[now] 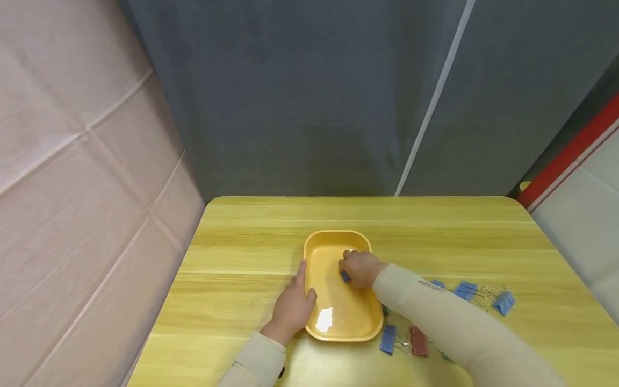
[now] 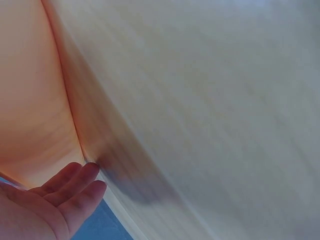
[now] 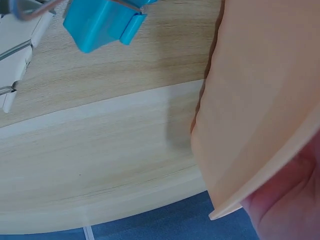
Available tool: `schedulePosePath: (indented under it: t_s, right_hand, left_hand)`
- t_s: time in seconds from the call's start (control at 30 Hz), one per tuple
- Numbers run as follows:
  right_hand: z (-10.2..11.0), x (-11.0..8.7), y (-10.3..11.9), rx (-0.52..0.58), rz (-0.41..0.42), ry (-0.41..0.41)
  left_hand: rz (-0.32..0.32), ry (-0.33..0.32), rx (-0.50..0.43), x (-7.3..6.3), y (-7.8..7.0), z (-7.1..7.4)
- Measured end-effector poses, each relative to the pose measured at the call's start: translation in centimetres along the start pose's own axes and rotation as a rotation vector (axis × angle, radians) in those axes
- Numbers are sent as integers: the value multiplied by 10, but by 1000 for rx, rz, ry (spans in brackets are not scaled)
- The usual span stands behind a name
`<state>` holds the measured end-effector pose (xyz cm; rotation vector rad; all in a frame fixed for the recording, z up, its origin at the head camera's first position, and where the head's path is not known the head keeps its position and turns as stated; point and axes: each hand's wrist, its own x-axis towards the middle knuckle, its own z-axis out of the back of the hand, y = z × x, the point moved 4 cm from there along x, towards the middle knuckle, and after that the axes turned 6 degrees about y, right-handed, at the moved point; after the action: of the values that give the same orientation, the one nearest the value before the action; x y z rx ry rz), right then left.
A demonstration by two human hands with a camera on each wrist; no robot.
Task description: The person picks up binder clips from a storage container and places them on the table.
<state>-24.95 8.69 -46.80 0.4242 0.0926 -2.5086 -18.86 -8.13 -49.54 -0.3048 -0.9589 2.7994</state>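
A yellow-orange plastic tray point(image 1: 333, 317) lies on the table. My left hand point(image 1: 293, 305) holds its left wall, thumb over the rim, index finger stretched along the outside. In the left wrist view, several fingers point(image 2: 75, 192) show against the tray's outer wall point(image 2: 35, 100). My right hand point(image 1: 360, 267) reaches into the tray from the right, fingers bent, with a blue binder clip point(image 1: 345, 276) at them, partly covered. The tray's wall point(image 3: 260, 90) hides most of this hand in the right wrist view.
Right of the tray lie blue binder clips point(image 1: 388, 339) point(image 1: 466, 290) point(image 1: 504, 302) and a red one point(image 1: 419, 341). My right sleeve point(image 1: 435, 312) partly covers others. A bright blue clip point(image 3: 102, 22) lies near a pale one point(image 3: 15, 60). A dark partition point(image 1: 300, 107) stands behind the table.
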Motion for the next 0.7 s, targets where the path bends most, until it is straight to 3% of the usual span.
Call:
schedulePosePath:
  t_s: [0.37, 0.7]
  right_hand:
    - [-1, 6, 1, -44, -39, 62]
    - [-1, 8, 2, -76, -23, 65]
  left_hand:
    - [0, 3, -5, 0, -1, -1]
    - [5, 7, -8, 0, -3, -2]
